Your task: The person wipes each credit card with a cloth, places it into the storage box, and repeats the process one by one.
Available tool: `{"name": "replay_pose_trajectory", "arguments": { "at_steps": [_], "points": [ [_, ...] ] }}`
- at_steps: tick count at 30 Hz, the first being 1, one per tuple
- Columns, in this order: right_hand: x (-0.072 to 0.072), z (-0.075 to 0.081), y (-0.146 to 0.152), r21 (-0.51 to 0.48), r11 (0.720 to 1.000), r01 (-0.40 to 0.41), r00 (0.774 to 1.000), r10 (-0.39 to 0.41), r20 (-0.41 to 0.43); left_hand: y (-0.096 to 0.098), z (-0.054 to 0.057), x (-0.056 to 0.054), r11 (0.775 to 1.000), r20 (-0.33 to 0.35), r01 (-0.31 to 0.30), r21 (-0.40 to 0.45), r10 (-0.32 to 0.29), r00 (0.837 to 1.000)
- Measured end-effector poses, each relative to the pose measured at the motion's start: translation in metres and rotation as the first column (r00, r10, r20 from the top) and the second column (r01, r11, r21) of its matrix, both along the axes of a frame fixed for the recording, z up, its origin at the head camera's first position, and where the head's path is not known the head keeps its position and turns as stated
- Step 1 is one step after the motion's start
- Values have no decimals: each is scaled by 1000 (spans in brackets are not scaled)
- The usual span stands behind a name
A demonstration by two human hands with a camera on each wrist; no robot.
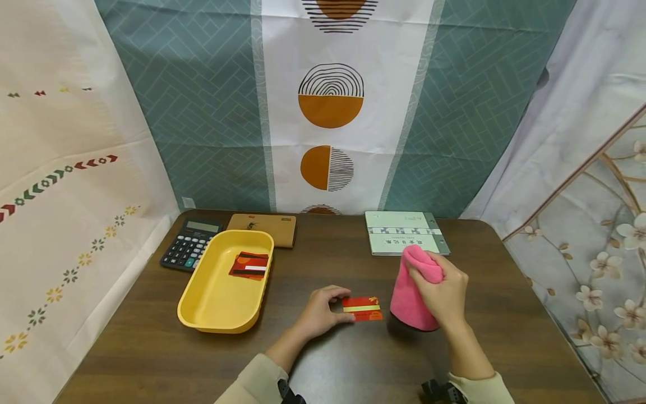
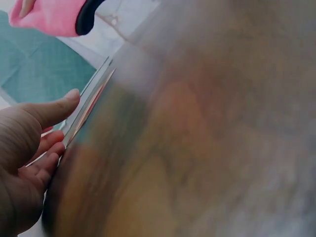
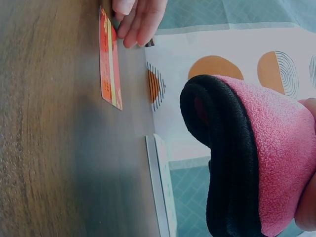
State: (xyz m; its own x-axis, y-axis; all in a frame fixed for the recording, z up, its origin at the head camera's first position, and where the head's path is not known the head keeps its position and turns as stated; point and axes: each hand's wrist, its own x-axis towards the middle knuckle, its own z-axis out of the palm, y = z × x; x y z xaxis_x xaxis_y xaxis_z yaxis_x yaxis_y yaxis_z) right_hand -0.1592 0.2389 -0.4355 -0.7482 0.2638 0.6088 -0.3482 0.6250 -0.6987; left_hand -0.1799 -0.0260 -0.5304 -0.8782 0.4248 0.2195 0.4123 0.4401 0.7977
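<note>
A red bank card [image 1: 362,308] with a pale yellow stripe lies flat on the table. My left hand [image 1: 325,310] is beside its left end, thumb and fingers spread apart; the thumb tip is at the card's near corner, and contact is hard to tell. In the left wrist view the card [image 2: 93,106] appears nearly edge-on past that thumb. Bunched in my right hand [image 1: 446,288] is a pink cloth [image 1: 411,297], gripped at its top and hanging right of the card. The right wrist view shows the cloth's dark edging and folded pink pile [image 3: 281,158], held above the tabletop.
Left of the hands stands a yellow tray [image 1: 222,303] with several red and dark cards [image 1: 249,265] inside. Behind it are a black calculator [image 1: 188,247] and a brown notebook [image 1: 272,227]. A pale green booklet [image 1: 398,224] lies at the back right. Fabric curtains [image 1: 212,112] surround the table.
</note>
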Motion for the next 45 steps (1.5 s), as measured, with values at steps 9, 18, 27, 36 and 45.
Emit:
{"name": "replay_pose_trajectory", "arguments": {
  "at_steps": [9,18,27,36,45],
  "points": [
    [2,-2,-1,-9,1000,3,1000,-3,24,6,1,3,990,-58,26,-141,-35,998],
    [2,-4,-3,-8,1000,-2,999,3,36,6,12,12,958,-80,12,-286,-36,996],
    [0,-7,-3,-12,1000,-10,999,10,34,-10,2,12,999,-2,9,38,-9,1000],
    [-1,-6,-6,-7,1000,-30,999,31,31,-14,9,2,861,211,-266,434,189,959],
    [-4,18,-24,-3,990,-139,990,139,11,-6,65,-15,757,274,-277,592,135,952]
  ]
}}
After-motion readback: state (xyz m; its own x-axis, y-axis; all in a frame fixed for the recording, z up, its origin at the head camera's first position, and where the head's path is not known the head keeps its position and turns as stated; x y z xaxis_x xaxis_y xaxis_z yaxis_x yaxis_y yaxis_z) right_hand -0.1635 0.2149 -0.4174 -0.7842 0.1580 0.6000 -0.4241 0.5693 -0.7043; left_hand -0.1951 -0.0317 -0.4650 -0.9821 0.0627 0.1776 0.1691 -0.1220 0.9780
